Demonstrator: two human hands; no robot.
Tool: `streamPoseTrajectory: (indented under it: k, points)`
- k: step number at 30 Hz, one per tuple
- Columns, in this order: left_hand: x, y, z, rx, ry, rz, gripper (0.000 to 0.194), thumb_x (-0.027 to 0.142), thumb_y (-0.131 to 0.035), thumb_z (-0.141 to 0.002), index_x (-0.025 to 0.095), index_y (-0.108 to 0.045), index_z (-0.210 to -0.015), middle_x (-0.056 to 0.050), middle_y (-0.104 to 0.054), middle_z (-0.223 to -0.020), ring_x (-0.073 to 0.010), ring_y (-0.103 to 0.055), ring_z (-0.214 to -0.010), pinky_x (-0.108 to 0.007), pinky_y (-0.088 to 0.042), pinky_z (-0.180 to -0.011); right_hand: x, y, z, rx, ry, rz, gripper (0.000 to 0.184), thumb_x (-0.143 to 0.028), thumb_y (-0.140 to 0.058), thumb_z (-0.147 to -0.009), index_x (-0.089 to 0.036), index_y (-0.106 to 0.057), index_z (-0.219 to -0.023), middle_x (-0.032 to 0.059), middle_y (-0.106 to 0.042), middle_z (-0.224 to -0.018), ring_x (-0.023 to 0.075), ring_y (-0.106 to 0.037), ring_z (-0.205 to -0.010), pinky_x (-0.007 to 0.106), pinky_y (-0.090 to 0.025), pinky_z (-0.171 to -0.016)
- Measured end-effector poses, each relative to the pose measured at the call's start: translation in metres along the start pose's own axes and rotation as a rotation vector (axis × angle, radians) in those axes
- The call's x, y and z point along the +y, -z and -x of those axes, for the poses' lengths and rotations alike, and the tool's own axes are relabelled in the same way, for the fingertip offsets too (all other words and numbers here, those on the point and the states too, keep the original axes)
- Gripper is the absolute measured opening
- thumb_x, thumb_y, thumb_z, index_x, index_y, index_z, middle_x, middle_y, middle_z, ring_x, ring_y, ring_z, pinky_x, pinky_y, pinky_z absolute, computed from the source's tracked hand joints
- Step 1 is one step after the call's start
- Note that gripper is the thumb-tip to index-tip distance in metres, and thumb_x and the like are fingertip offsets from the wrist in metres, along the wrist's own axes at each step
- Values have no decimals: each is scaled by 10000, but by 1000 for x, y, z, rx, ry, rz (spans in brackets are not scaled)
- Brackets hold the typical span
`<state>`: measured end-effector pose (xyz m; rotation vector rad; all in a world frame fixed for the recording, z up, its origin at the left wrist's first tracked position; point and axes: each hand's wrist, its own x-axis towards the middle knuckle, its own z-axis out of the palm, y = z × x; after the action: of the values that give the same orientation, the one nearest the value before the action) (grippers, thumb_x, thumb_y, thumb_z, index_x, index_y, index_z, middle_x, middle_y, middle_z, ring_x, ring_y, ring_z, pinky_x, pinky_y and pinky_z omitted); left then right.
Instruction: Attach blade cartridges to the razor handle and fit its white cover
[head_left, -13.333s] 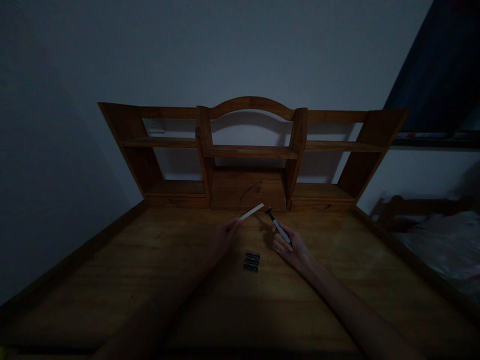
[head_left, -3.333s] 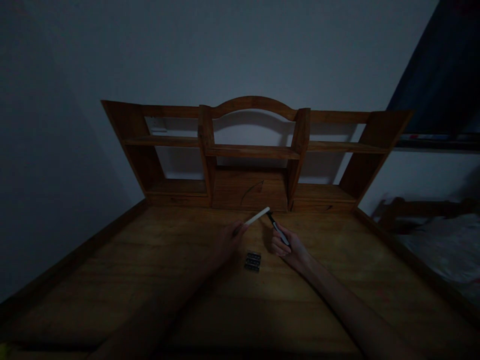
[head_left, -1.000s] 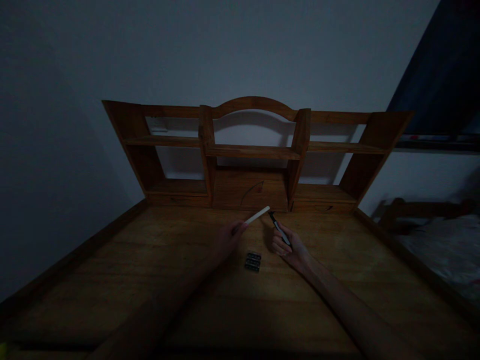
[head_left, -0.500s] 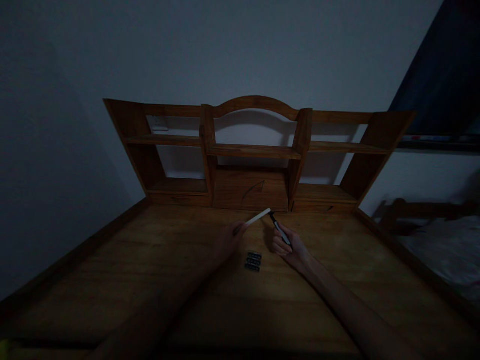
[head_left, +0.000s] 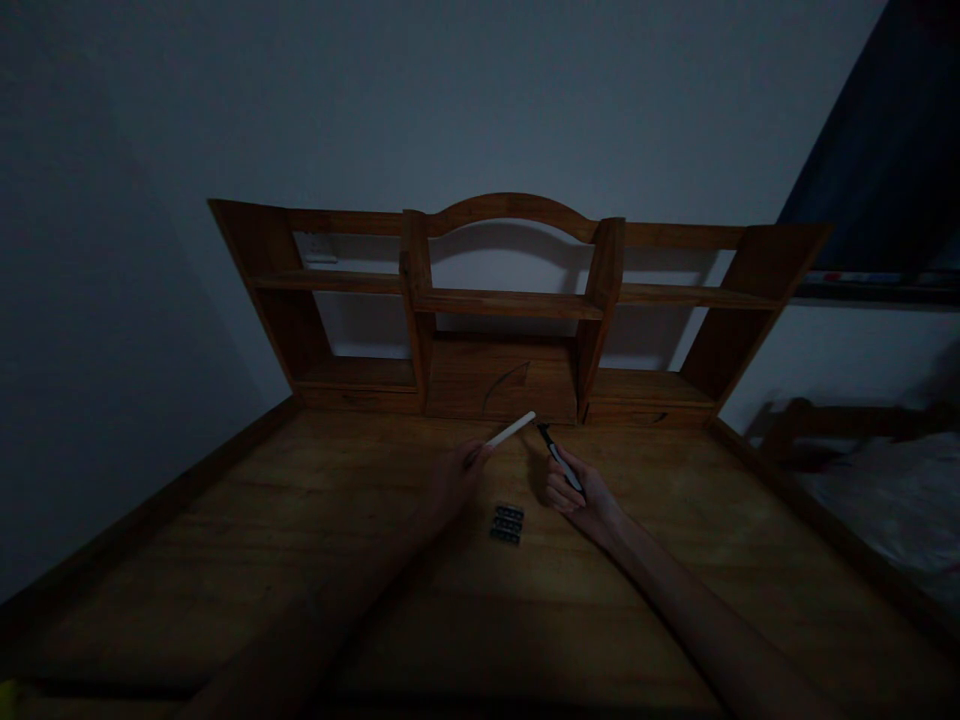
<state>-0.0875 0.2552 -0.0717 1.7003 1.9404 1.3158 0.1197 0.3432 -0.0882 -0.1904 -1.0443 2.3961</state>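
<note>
Dim wooden desk (head_left: 525,620) spreads nearest, bearing a dark pack (head_left: 507,524). Past it, at ten o'clock, the left hand (head_left: 454,480) pinches a white stick (head_left: 511,430), probably light and stiff; at two, the right hand (head_left: 591,500) grips a razor-like tool (head_left: 559,460), likely light, best held by its handle. Wooden shelves (head_left: 506,303) stand at twelve.

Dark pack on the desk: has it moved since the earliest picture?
No: judged against the wooden shelf unit, the dark pack lies where it lay; both drift slightly right in view.
</note>
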Motion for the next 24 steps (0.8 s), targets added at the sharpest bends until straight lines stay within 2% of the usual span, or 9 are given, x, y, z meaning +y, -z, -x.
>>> streamPoseTrajectory:
  k: [5,12,18,24]
  points:
    - [-7,-1,-3,72,13,23,445,551,-358,-897,229,-657,-961,-39,-705,-911,-204,-643,-833,-316,-485,-758,0,2,-1,-26,-6,-28,425,-383,-326,-979,-196,-422,-609,-84,-262,-328,78,-142,-299,216,-186,-356]
    - [-3,-2,1,-7,-12,-62,442,543,-365,-906,231,-670,-974,-29,-711,-878,-190,-648,-773,-299,-475,-714,1,5,-1,-34,2,-21,401,-378,-350,-974,-197,-428,-625,-86,-277,-334,79,-162,-301,215,-190,-359]
    - [-4,1,-1,18,-16,-3,429,529,-367,-910,227,-663,-985,-30,-711,-903,-192,-653,-808,-298,-482,-725,2,6,-1,-24,-10,-7,389,-384,-362,-970,-198,-423,-634,-88,-278,-330,77,-146,-300,219,-177,-356]
    - [-4,-4,1,-8,-41,-68,428,530,-374,-907,229,-674,-957,-35,-710,-862,-194,-650,-760,-295,-475,-677,3,9,-3,-29,-9,3,401,-397,-364,-967,-201,-418,-621,-89,-268,-321,78,-145,-294,219,-173,-356]
